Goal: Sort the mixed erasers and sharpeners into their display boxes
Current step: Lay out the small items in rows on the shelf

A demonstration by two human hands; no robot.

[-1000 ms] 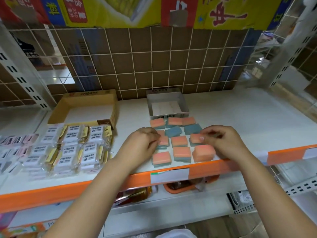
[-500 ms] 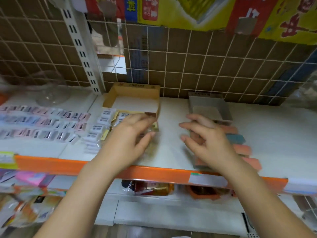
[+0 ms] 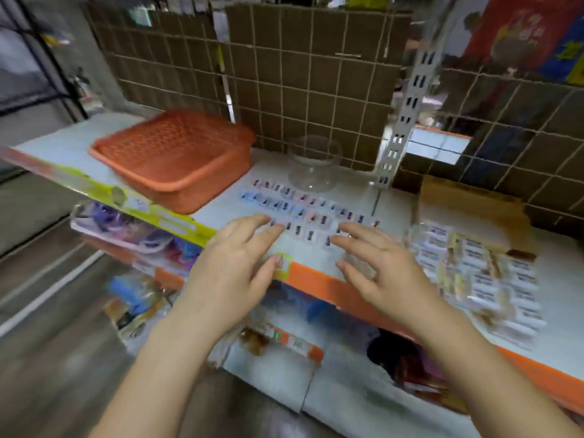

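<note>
Both hands, the left hand (image 3: 232, 263) and right hand (image 3: 382, 273), are now spread open and empty, shifted leftward from the pink-and-blue erasers, which are no longer seen. Small wrapped erasers (image 3: 303, 210) lie at the fingertips; white-labelled packs (image 3: 477, 273) just right. A new group is judged next.

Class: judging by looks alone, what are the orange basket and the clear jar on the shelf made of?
Orange perforated basket: probably moulded plastic, matt, shown by its uniform colour and grid of small holes. Clear round jar: glass or clear plastic; the tiles show through it, but blur leaves that open.
</note>
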